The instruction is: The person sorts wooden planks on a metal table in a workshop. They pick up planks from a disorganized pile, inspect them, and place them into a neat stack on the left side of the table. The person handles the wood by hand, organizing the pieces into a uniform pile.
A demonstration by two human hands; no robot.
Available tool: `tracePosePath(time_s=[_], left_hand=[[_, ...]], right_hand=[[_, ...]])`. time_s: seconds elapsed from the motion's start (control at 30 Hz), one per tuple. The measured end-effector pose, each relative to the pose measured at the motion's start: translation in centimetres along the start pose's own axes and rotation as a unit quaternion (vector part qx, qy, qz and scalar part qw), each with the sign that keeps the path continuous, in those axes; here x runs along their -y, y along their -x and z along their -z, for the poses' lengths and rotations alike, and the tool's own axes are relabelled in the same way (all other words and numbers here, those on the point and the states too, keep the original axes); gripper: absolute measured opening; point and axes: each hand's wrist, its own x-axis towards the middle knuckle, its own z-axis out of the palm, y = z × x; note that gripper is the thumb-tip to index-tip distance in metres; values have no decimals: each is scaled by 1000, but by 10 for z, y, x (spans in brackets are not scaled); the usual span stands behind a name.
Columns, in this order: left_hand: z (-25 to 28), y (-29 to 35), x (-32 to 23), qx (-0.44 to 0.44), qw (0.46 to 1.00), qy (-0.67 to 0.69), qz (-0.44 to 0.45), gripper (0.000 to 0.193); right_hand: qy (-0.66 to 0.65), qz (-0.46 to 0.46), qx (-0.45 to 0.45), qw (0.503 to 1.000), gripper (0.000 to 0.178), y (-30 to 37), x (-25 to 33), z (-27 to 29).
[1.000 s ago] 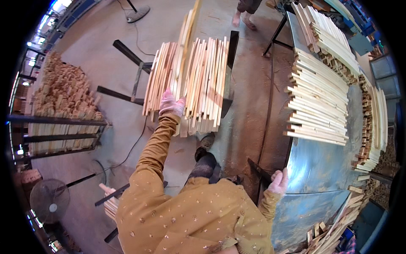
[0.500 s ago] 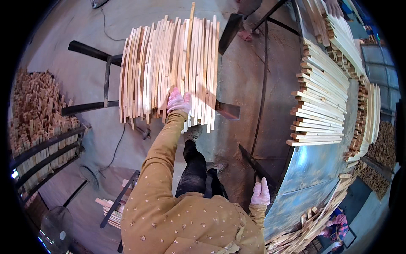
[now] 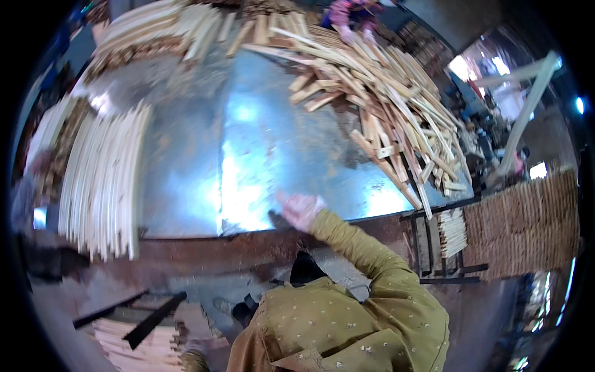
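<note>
My right hand (image 3: 302, 211), in a pale pink glove, reaches over the front edge of the metal-topped table (image 3: 260, 142). It is blurred, but its fingers look stretched out with nothing in them. Low on the left, my left hand (image 3: 207, 348) is beside a stack of wooden strips (image 3: 133, 344) on a dark metal stand; blur hides its fingers. Across the table lies a jumbled heap of wooden strips (image 3: 396, 111), to the right of my right hand. A neat row of pale strips (image 3: 105, 180) sits at the table's left end.
A co-worker's gloved hands (image 3: 356, 36) are at the far side of the heap. More strips (image 3: 142, 31) are stacked at the far left. To the right stand a tall pile of wood (image 3: 524, 223) and a rack (image 3: 427, 248). Dark bars (image 3: 155, 319) jut up at lower left.
My view has swung right, from the stack on the stand to the metal table. My right hand has moved over the tabletop; my left hand, earlier on the stack, now shows at lower left.
</note>
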Motion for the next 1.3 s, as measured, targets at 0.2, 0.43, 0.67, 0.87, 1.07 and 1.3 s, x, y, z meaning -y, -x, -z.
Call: tracePosePath(time_s=[0.2,0.43,0.67,0.87,1.07,1.3], left_hand=[[-67,49,-376,128,985,-18,-112,66],[-119,12,-657,198,864,270,-377,64],[-161,-34,-776,612,377,686,-115,61],[-143,-22,-757,385,685,592,-180,58],[-62,-21,-716,320,607,710,-159,82],[-27,-148,-683,250,547,799,-1,57]], right_hand=[[201,-156,-372,893,49,-59,-229,163],[-21,-436,-16,900,33,-116,-331,178],[-431,-237,-96,865,25,100,-249,139],[-364,-350,-224,834,39,-18,-325,207],[-104,-480,48,870,82,-191,-399,164],[-619,-441,-132,636,73,-80,-285,89]])
